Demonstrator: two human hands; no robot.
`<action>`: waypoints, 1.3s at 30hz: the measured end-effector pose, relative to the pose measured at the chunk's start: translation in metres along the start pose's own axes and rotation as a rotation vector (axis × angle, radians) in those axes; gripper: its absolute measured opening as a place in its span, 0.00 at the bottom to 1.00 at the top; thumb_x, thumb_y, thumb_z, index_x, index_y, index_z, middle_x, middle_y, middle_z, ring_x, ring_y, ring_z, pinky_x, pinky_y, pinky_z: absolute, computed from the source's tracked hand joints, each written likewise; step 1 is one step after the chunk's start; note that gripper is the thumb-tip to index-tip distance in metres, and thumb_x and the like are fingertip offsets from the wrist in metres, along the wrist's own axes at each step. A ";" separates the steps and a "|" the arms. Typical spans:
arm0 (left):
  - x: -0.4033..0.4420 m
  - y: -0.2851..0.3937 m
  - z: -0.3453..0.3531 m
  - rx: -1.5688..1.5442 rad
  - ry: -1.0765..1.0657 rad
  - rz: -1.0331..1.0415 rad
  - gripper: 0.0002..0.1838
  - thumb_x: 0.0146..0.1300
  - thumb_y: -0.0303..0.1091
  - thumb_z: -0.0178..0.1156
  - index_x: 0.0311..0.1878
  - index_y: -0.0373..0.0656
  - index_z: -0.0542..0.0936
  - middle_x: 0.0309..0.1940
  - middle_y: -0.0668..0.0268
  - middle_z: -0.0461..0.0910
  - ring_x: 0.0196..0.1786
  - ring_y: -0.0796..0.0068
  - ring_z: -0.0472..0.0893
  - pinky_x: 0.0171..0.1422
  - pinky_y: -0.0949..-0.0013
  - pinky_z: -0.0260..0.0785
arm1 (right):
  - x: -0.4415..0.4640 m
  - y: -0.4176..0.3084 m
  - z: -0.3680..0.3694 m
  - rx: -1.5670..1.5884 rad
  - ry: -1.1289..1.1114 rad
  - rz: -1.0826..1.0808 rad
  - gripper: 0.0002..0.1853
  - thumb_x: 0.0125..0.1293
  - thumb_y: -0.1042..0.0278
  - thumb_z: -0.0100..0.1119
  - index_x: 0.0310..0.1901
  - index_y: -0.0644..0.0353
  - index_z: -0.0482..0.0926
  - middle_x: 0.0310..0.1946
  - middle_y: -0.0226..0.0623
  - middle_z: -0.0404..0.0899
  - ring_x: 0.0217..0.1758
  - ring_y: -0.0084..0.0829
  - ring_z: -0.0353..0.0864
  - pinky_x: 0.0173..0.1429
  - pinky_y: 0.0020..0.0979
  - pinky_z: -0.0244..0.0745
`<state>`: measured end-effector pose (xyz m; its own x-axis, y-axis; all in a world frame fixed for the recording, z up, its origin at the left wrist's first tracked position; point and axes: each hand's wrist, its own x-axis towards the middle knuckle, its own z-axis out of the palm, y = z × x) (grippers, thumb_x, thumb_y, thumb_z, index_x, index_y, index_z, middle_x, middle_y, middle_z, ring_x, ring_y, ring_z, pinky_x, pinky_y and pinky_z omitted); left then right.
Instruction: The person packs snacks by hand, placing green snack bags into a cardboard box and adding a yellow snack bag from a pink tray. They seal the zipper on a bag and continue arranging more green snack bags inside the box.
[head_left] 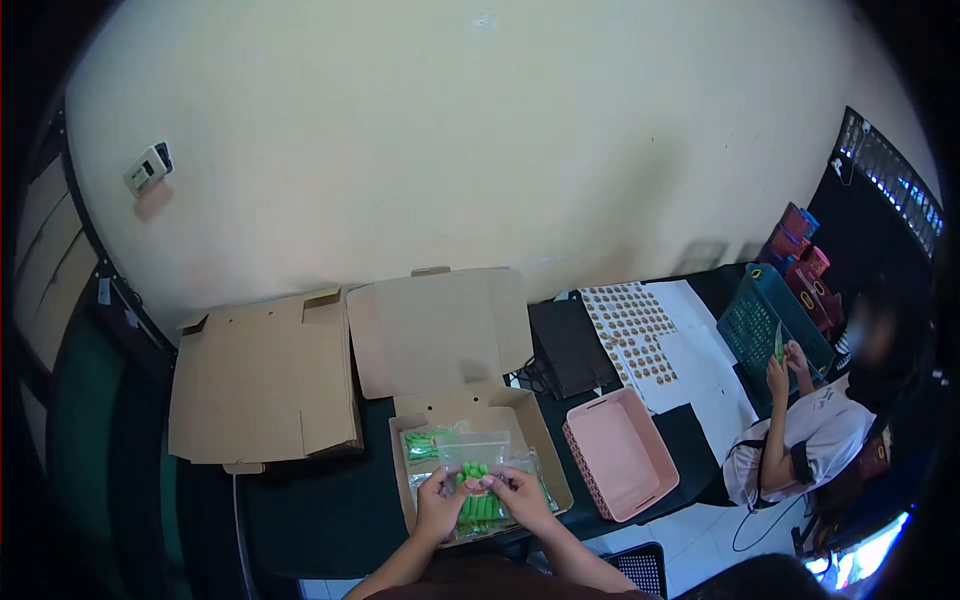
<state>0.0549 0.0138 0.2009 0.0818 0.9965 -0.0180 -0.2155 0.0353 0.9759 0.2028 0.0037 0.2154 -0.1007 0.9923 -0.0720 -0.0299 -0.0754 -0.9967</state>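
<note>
My left hand (436,507) and my right hand (524,499) pinch the two sides of a clear zip bag (478,508) filled with green stick-like pieces. A small orange-brown label shows between my thumbs on its front. Below the bag lies an open cardboard box (556,478), its lid (440,325) folded back toward the wall. Inside it are more clear bags of green pieces (424,443), partly covered by the held bag and my hands. What exactly the green pieces are, I cannot make out.
A pink basket (622,452) stands right of the box, a closed cardboard box (260,380) left. Sticker sheets (630,330) and a black flat object (572,345) lie behind. At right, a co-worker (800,440) holds a green packet (778,347) beside a green crate (765,310).
</note>
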 end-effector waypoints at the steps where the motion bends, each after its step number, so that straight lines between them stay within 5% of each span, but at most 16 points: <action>1: 0.001 0.003 0.000 0.055 -0.006 0.023 0.12 0.58 0.31 0.61 0.42 0.35 0.75 0.35 0.66 0.77 0.39 0.81 0.75 0.45 0.76 0.67 | 0.001 0.002 -0.001 -0.033 0.017 0.001 0.16 0.65 0.61 0.53 0.46 0.67 0.77 0.36 0.31 0.78 0.38 0.17 0.72 0.44 0.21 0.67; 6: 0.007 -0.023 -0.008 0.042 -0.067 -0.030 0.13 0.63 0.35 0.56 0.44 0.34 0.74 0.36 0.65 0.77 0.40 0.81 0.75 0.47 0.76 0.66 | 0.001 0.013 -0.004 -0.009 0.057 0.040 0.18 0.68 0.58 0.47 0.46 0.67 0.76 0.34 0.28 0.77 0.38 0.16 0.71 0.45 0.21 0.67; 8: 0.006 -0.028 -0.005 -0.239 -0.079 -0.141 0.17 0.66 0.39 0.51 0.48 0.34 0.72 0.41 0.63 0.76 0.46 0.78 0.73 0.52 0.75 0.64 | 0.002 0.028 -0.007 0.032 0.102 0.086 0.19 0.68 0.58 0.47 0.49 0.67 0.74 0.37 0.30 0.77 0.42 0.18 0.71 0.48 0.22 0.66; 12: 0.005 -0.029 0.005 -0.017 -0.190 -0.008 0.23 0.67 0.44 0.48 0.57 0.36 0.65 0.46 0.59 0.73 0.55 0.74 0.69 0.58 0.72 0.61 | -0.005 0.000 -0.005 0.000 0.022 0.012 0.23 0.67 0.60 0.49 0.58 0.66 0.65 0.48 0.37 0.72 0.52 0.24 0.69 0.58 0.26 0.62; 16: 0.008 -0.019 0.001 0.167 -0.285 -0.012 0.24 0.66 0.44 0.50 0.58 0.36 0.63 0.46 0.57 0.74 0.51 0.74 0.72 0.56 0.71 0.63 | -0.007 -0.015 -0.010 -0.180 -0.030 -0.140 0.25 0.65 0.60 0.52 0.61 0.62 0.62 0.52 0.41 0.70 0.58 0.29 0.67 0.61 0.29 0.60; 22: 0.009 -0.013 -0.006 0.273 -0.393 -0.010 0.19 0.67 0.37 0.48 0.55 0.34 0.69 0.46 0.64 0.74 0.48 0.79 0.72 0.54 0.73 0.64 | -0.005 0.001 -0.024 0.027 -0.131 0.021 0.22 0.68 0.61 0.47 0.62 0.57 0.63 0.50 0.37 0.72 0.54 0.24 0.68 0.59 0.25 0.61; 24: 0.007 -0.025 -0.006 0.154 -0.313 0.000 0.20 0.67 0.41 0.48 0.52 0.33 0.71 0.35 0.61 0.79 0.41 0.78 0.76 0.47 0.72 0.67 | -0.004 -0.009 -0.030 0.055 -0.231 0.058 0.22 0.68 0.62 0.45 0.63 0.57 0.62 0.52 0.38 0.72 0.55 0.24 0.67 0.60 0.26 0.60; 31: 0.015 -0.019 -0.002 0.066 -0.288 -0.074 0.23 0.69 0.41 0.44 0.59 0.34 0.64 0.50 0.59 0.72 0.52 0.75 0.71 0.57 0.73 0.62 | 0.007 -0.008 -0.026 -0.118 -0.186 -0.073 0.21 0.70 0.60 0.43 0.61 0.59 0.64 0.54 0.42 0.71 0.57 0.27 0.67 0.62 0.28 0.59; 35: 0.015 -0.011 -0.004 0.265 -0.307 -0.018 0.24 0.69 0.42 0.42 0.61 0.34 0.61 0.51 0.58 0.71 0.54 0.72 0.70 0.58 0.71 0.61 | 0.015 0.008 -0.027 -0.080 -0.176 -0.046 0.21 0.70 0.62 0.41 0.60 0.62 0.65 0.53 0.37 0.71 0.56 0.25 0.67 0.61 0.27 0.59; 39: 0.016 -0.015 -0.005 0.096 -0.285 -0.161 0.25 0.68 0.40 0.46 0.62 0.34 0.59 0.51 0.62 0.69 0.53 0.76 0.68 0.58 0.72 0.61 | 0.017 0.006 -0.024 0.148 -0.209 0.027 0.20 0.71 0.61 0.40 0.60 0.62 0.65 0.52 0.37 0.71 0.55 0.24 0.66 0.60 0.26 0.60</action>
<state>0.0542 0.0294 0.1844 0.3789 0.9170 -0.1251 -0.0865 0.1697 0.9817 0.2243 0.0223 0.2078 -0.3068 0.9489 -0.0738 -0.1679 -0.1302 -0.9772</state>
